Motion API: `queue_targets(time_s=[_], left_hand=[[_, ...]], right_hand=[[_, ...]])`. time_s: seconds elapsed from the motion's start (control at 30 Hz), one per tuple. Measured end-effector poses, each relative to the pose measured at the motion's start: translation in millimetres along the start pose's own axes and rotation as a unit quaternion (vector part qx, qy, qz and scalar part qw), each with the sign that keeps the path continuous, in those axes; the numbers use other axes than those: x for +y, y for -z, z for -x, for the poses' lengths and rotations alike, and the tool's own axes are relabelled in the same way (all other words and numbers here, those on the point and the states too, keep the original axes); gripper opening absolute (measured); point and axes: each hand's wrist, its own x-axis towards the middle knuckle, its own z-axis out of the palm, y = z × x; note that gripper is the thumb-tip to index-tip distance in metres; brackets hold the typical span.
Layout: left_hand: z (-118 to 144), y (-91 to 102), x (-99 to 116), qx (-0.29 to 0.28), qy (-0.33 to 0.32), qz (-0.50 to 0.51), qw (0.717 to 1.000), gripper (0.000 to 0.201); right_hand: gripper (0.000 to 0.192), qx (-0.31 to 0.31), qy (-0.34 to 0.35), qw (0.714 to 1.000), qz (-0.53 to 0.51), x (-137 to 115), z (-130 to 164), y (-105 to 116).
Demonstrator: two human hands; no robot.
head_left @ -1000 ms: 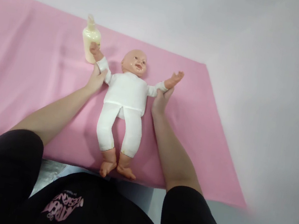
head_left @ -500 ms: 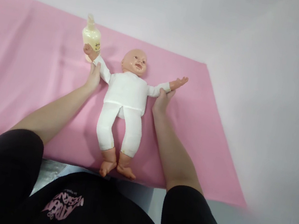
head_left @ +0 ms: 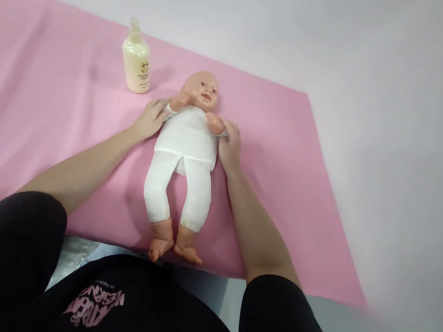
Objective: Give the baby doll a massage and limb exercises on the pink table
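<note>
Left hand (head_left: 150, 118) and right hand (head_left: 230, 143) each grasp 1 folded arm of the white-clothed plastic baby doll (head_left: 185, 151) on the pink cloth (head_left: 42, 119).

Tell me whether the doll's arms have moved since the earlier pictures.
Yes. The doll's arms, earlier spread wide with one hand by the lotion bottle, are now folded in onto its chest, away from the bottle.

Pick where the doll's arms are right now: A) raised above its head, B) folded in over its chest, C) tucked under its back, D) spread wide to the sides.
B: the left hand and right hand hold the doll with its forearms bent in over the chest.
</note>
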Motion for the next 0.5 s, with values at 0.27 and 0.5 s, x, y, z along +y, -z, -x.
queue_targets(time_s=[0.27,0.5], left_hand=[[1.9,-1.9,0.6,-0.039,-0.002,-0.041,0.998,0.055],[0.2,-2.7,-2.6,0.057,-0.01,0.044,0.997,0.077]], right_hand=[[0.051,-0.03,0.017,0.999,0.037,-5.1,-1.1,-1.3],[0.055,0.051,-0.08,0.995,-0.035,15.6,1.2,-1.7]])
